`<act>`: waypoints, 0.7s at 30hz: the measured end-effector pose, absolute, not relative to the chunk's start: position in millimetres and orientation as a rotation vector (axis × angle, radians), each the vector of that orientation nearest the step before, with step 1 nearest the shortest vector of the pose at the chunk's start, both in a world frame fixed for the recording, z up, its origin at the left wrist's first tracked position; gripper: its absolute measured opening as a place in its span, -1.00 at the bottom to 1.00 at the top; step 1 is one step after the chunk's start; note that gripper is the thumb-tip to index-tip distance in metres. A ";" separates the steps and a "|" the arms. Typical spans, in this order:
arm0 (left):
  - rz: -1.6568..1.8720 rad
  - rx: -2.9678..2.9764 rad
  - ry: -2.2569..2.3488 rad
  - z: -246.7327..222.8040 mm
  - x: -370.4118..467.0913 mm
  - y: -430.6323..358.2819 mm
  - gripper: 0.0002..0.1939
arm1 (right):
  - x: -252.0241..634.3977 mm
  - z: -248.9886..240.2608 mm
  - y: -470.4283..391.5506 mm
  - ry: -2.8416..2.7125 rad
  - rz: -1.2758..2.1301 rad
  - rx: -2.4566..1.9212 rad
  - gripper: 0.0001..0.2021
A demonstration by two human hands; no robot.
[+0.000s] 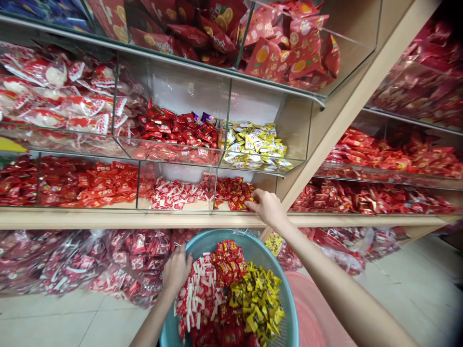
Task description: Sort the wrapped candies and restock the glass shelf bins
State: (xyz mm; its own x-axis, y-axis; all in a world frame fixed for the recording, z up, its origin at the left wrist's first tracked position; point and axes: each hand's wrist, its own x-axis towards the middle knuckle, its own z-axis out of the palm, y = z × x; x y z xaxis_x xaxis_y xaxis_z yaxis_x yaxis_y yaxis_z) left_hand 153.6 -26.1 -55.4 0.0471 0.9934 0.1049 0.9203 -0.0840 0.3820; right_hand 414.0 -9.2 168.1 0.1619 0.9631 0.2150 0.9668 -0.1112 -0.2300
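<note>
My left hand [177,271] is closed over the left rim of a blue-green plastic basket [291,302]. Inside the basket lie groups of wrapped candies: red-and-white ones [201,291], red ones with yellow print [229,260], dark red ones [227,324] and yellow ones [258,301]. My right hand [268,208] reaches over the front of a low shelf bin. Its fingers are curled at the small red-and-yellow wrapped candies [235,189] there; the fingertips are partly hidden. Left of that bin, another compartment holds red-and-white candies [179,193].
Clear dividers and panels [224,115] split the wooden shelves [108,220] into candy bins. A slanted wooden post [336,127] stands at right. Bulging plastic bags [141,260] of candy sit beneath the shelf. A pink basket [307,308] stands beside the blue-green one on the tiled floor [408,284].
</note>
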 end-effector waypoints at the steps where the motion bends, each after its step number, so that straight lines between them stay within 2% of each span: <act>1: 0.507 2.101 1.967 -54.8 153.7 -26.1 -0.52 | 408.0 164.7 -18.8 -1.882 0.039 -2.065 -0.72; 5: 0.519 2.099 1.963 -54.0 153.9 -26.1 -0.54 | 392.6 118.0 -46.8 -1.974 0.282 -1.909 -0.79; 12: 0.555 2.112 1.948 -59.8 153.0 -25.5 -0.51 | 408.2 8.9 -51.2 -1.825 0.366 -2.278 -0.79; 21: 0.557 2.113 1.957 -60.4 153.6 -24.2 -0.53 | 397.7 -16.6 -33.6 -1.810 0.283 -2.445 -0.72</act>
State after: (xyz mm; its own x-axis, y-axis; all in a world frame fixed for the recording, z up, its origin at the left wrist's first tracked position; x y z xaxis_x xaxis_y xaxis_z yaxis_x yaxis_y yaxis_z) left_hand 153.6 -24.2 -60.4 0.0486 0.9900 0.1326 0.9115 -0.0982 0.3993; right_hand 397.7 -33.6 -16.6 0.2819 0.9545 -0.0969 0.9385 -0.2953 -0.1787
